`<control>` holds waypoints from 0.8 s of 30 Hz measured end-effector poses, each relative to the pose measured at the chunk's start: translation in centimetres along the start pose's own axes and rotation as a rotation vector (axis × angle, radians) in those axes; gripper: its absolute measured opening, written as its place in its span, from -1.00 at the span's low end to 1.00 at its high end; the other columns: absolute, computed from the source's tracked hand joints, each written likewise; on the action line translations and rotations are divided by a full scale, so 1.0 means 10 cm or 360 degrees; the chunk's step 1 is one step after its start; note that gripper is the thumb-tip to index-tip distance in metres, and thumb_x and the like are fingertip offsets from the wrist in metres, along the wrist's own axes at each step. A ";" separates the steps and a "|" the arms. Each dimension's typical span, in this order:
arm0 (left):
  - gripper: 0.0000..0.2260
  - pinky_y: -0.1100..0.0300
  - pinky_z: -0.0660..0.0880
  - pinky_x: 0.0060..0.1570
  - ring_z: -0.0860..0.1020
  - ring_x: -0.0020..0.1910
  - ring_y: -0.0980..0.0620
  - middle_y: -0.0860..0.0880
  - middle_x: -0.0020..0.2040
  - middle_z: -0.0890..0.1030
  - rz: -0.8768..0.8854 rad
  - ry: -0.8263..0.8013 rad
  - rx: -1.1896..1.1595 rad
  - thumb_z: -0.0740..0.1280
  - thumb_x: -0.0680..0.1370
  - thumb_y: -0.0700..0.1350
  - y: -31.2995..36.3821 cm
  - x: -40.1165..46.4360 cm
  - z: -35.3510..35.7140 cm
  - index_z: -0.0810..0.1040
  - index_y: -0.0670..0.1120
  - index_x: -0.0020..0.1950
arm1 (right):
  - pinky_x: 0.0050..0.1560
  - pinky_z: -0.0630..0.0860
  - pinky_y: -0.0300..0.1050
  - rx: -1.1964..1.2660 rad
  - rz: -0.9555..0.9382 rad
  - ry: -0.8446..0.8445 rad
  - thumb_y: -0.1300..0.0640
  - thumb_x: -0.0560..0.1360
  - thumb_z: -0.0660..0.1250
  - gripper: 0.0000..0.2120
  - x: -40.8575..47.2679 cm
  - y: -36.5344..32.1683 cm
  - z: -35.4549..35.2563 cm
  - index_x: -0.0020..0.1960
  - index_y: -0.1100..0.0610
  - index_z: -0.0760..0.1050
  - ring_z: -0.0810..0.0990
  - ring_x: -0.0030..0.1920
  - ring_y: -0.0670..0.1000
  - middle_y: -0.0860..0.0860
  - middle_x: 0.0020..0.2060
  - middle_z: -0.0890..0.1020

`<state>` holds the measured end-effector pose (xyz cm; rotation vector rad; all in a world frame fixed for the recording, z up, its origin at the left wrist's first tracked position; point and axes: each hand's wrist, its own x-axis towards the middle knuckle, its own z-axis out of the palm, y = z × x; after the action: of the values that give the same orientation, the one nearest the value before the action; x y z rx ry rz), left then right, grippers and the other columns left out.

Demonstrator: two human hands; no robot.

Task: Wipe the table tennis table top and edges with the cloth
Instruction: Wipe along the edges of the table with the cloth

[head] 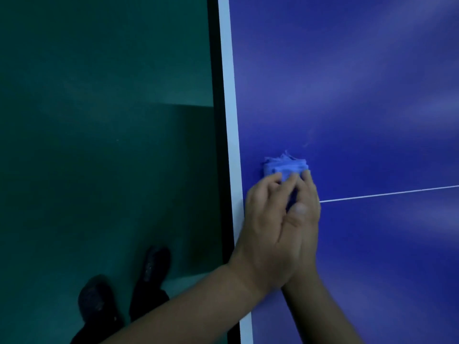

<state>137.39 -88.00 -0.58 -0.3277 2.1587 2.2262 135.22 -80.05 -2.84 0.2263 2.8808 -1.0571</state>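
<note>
On the blue table top, just inside the white edge stripe, lies a bunched blue cloth. Both hands press it flat: left hand laid partly over right hand, fingers extended and resting on the cloth's near portion, not curled round it. Thin white centre line runs rightward from the hands. Dark shoes stand on green floor beside the table.
</note>
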 end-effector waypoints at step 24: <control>-0.60 0.41 0.37 0.27 0.42 0.31 0.18 0.02 0.40 0.38 -0.0363 0.0657 -0.0098 0.15 0.59 0.00 -0.50 0.04 -0.76 0.38 0.06 0.44 | 0.58 0.13 0.05 -0.0701 -0.0319 0.0178 0.13 0.69 0.10 -0.53 0.97 -0.09 0.14 0.57 0.23 0.26 0.14 0.59 0.20 0.09 0.58 0.25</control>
<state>138.79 -95.39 -5.71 -1.0623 2.0857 2.2507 125.54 -80.54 -4.38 -0.0309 3.1919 -0.4121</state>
